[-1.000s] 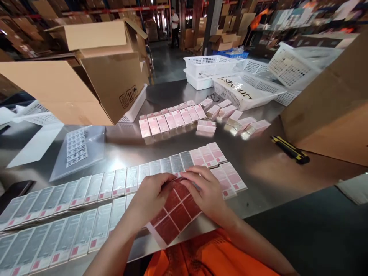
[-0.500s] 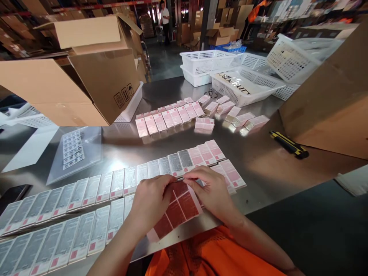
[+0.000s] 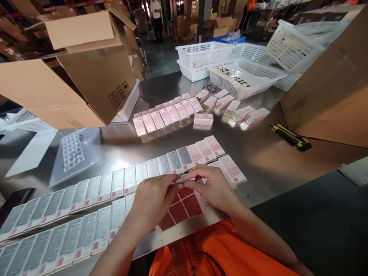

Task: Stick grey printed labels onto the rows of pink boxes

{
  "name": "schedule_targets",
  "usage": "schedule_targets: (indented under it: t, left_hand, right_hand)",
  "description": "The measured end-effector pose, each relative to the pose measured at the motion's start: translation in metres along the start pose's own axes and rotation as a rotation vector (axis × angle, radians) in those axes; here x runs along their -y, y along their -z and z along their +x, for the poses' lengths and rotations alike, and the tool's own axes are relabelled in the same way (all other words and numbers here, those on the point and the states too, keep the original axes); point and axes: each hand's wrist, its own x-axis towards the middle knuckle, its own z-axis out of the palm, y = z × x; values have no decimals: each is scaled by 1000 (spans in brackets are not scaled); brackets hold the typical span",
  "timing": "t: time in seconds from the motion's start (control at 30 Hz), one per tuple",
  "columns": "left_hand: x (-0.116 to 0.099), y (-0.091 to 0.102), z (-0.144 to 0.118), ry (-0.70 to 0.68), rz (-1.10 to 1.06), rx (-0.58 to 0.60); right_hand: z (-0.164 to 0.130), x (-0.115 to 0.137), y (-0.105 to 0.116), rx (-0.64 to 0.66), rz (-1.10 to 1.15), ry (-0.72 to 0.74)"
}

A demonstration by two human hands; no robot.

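Observation:
Both hands meet over a sticker sheet [image 3: 187,207] with dark red rectangles split by pale lines and a pink margin. My left hand [image 3: 153,197] is closed on its upper left edge. My right hand [image 3: 214,188] pinches at the upper edge, fingertips almost touching the left ones; a thin greyish strip shows between them. Behind the hands runs a row of small flat boxes [image 3: 117,182], most with grey faces and pink corners, with several plain pink ones [image 3: 205,149] at its right end. A second row [image 3: 83,234] lies nearer, partly hidden by my left arm.
Farther back are more pink boxes [image 3: 165,116], some lying askew. A yellow-black box cutter [image 3: 290,137] lies right, by a large carton [image 3: 330,88]. Left are an open carton [image 3: 97,80], a clear plastic sleeve [image 3: 92,147] and a phone [image 3: 17,201]. White baskets [image 3: 201,55] stand behind.
The sticker sheet has shifted slightly up and right, and my right fingertips have curled more at its upper edge. The whole view has tipped down a little.

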Motion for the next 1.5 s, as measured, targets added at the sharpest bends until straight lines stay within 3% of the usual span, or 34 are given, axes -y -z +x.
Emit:
schedule_targets:
  t: [0.43,0.7,0.97,1.13,1.27,1.43,1.5]
  left_hand:
    - [-2,-5,4,-2,92,-100]
    - [-2,-6,1,-19,124,-146]
    - [6,8,-1,104,104,92]
    - [12,15,-6,113,162,177]
    - [6,18,-6,137,162,208]
    - [9,25,1,111,-104,172]
    - [11,26,5,130,-129,138]
  right_hand:
    - [-3,1,-1,-54,80,-8]
    - [-2,3,4,30,114,18]
    - [0,0,0,-56,82,-12]
    - [-1,2,-4,-109,95,16]
    - [0,-1,-7,-162,79,138]
    - [1,-11,-4,-253,-166,535]
    - [-1,-15,-2,-242,-299,629]
